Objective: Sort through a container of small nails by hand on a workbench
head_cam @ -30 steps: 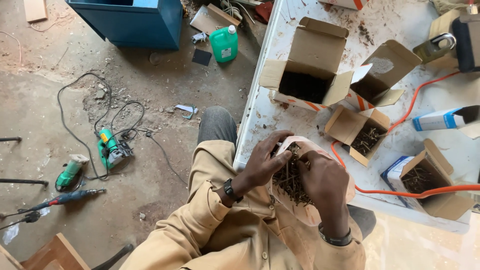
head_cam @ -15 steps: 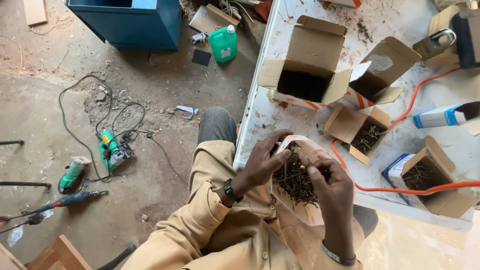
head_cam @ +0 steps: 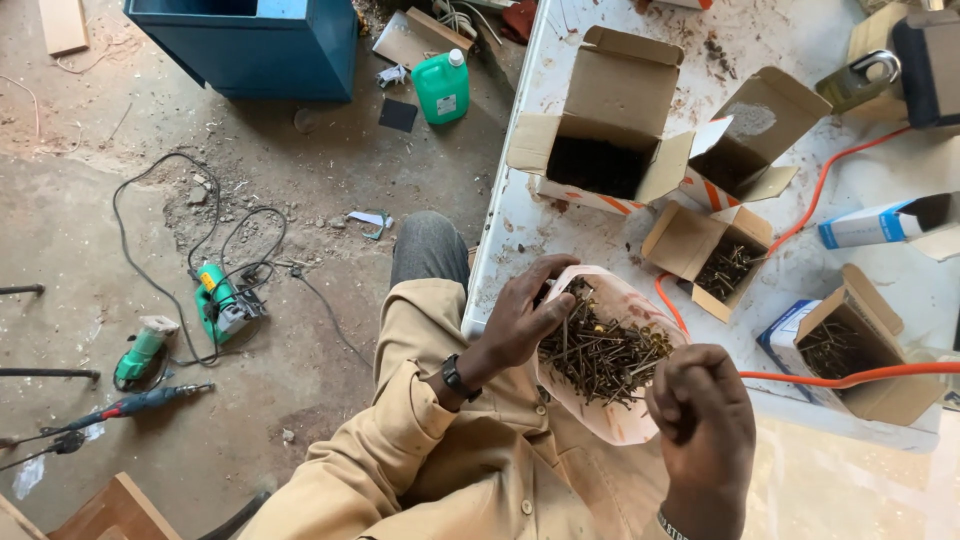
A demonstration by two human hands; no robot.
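Left hand (head_cam: 522,318) curled on rim of bag (head_cam: 610,420), fingers over edge, gripping it, just off worktop (head_cam: 520,215) edge. Right hand (head_cam: 703,405) closed into loose fist at bag's near-right side, fingertips pinched; can't tell what's inside, prob. a few screws. Bag pale pink plastic, mouth open, full of dark screws (head_cam: 600,352), held over lap betw. both hands. Black watch (head_cam: 459,378) on left wrist, tan sleeve (head_cam: 385,440). Beyond, on dusty white worktop: small open box (head_cam: 705,245) w/ screws, bigger open box (head_cam: 605,125) w/ dark contents, another (head_cam: 750,130) beside it, fourth box (head_cam: 850,345) w/ screws at right. Orange cable (head_cam: 830,376) running across worktop, near bag. Floor at left: green jug (head_cam: 441,87), blue bin (head_cam: 250,50), green power tool (head_cam: 222,303) w/ black cord, drill (head_cam: 130,403).
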